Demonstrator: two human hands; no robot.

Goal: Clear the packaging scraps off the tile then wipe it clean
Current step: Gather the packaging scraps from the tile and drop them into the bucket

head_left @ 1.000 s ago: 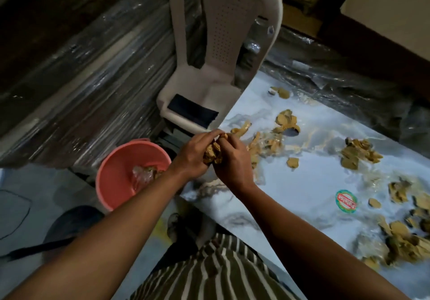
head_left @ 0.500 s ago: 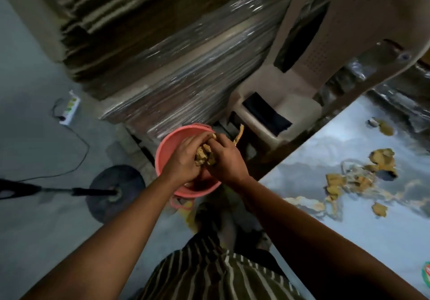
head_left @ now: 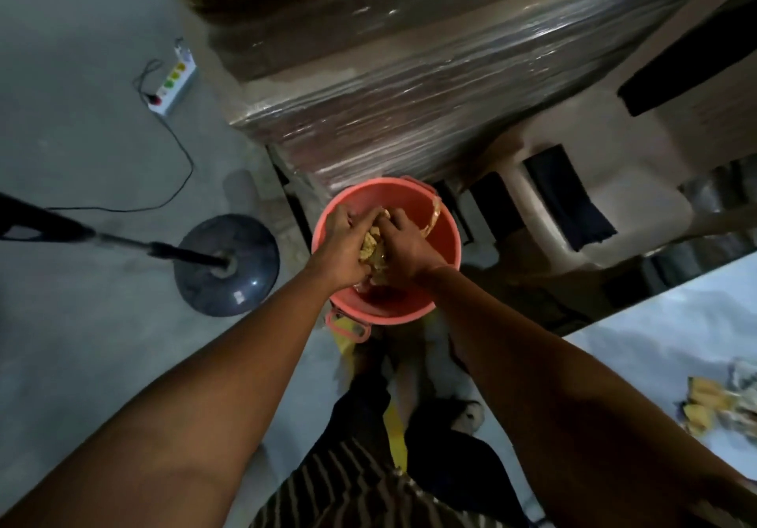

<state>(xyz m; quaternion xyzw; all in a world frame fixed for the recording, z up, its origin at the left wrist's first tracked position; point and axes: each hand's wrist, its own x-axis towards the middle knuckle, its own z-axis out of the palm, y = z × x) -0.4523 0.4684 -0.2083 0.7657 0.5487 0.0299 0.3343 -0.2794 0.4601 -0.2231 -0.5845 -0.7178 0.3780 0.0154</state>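
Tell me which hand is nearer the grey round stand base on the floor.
Left. The left hand is over the bucket's near side to the grey round stand base; the right hand is farther.

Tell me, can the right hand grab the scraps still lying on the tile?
Probably not yet. The right hand and left hand hold a wad of scraps over the bucket; the scraps on the tile lie off to the right.

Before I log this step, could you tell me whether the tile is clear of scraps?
No, brown scraps lie on the tile.
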